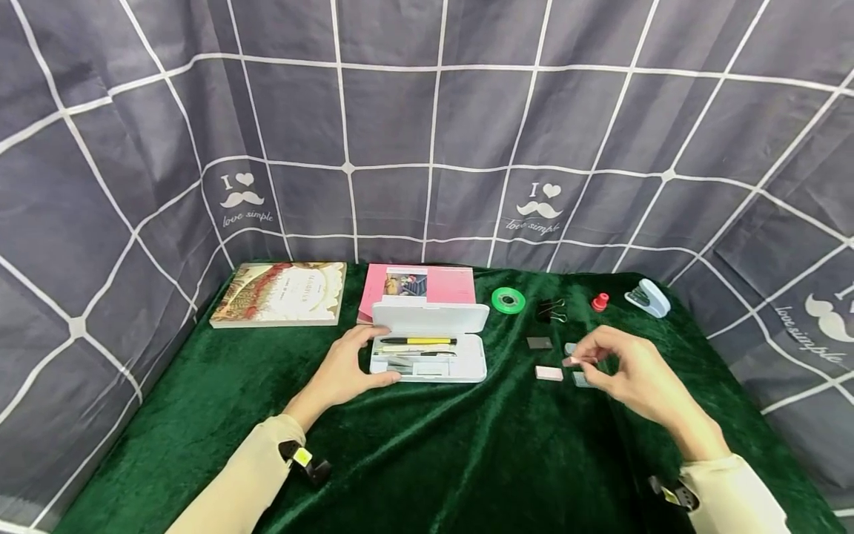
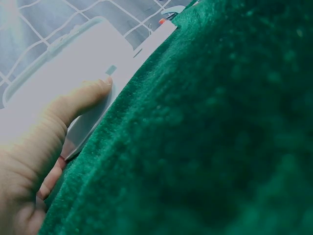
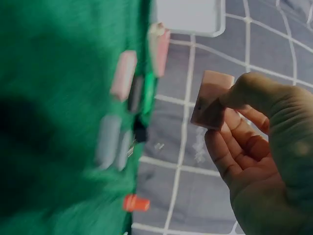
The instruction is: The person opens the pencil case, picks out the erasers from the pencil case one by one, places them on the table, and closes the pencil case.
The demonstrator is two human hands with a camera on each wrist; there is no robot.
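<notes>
A white pencil case [image 1: 472,357] lies with its lid [image 1: 430,318] raised. Inside are a yellow-and-black pen [image 1: 420,341], other slim writing tools and small pieces. My left hand [image 1: 343,367] grips the case's left end, thumb at the front corner and fingers toward the back; in the left wrist view the thumb [image 2: 90,95] presses on its edge. Between thumb and fingers, my right hand [image 1: 630,374] pinches a small pink eraser [image 3: 212,100], held above the cloth. Below and beside it lie another pink eraser [image 1: 549,374], a dark flat block [image 1: 540,343] and two blue-grey blocks [image 1: 581,380], partly hidden.
Behind the case lies a pink book [image 1: 457,282], with a thicker illustrated book [image 1: 293,297] at the left. A green tape roll [image 1: 508,300], black binder clips [image 1: 552,310], a small red bottle-shaped item [image 1: 600,302] and a light-blue stapler-like tool [image 1: 647,298] line the back right.
</notes>
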